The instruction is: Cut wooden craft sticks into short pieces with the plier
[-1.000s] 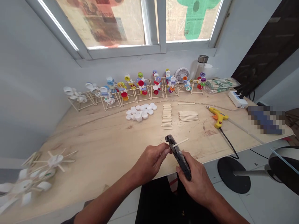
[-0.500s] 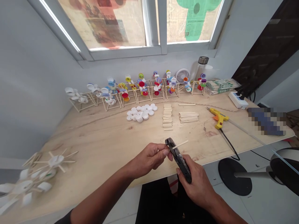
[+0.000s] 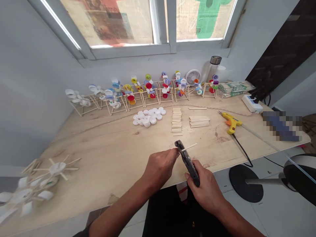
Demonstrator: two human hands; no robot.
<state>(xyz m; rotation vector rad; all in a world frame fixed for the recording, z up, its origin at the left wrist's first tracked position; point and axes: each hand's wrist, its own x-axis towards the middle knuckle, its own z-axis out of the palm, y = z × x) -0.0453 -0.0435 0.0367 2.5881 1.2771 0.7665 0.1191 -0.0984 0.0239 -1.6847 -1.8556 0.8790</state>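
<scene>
Tabletop point(image 3: 106, 148) | left grip point(image 3: 160, 166): pinching stick point(image 3: 191, 146) (pale) | right grip point(image 3: 207, 189): clamped round black tool point(image 3: 189, 163)

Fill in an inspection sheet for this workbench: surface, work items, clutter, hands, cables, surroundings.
Surface: wooden table, light, with knots and marks.
Work items: dark hand tool, held tilted; thin stick projecting from its head.
Clutter: short sticks and longer sticks in separate piles; white caps grouped; glue gun lying on its side; row of stick frames with caps along the back.
Left hand: closed at the tool's head, stick end hidden.
Right hand: grips the handles.
Cables: black cord from the glue gun, over the table edge; dark plug in white power strip.
Surroundings: covered window behind; round black base on the floor.
</scene>
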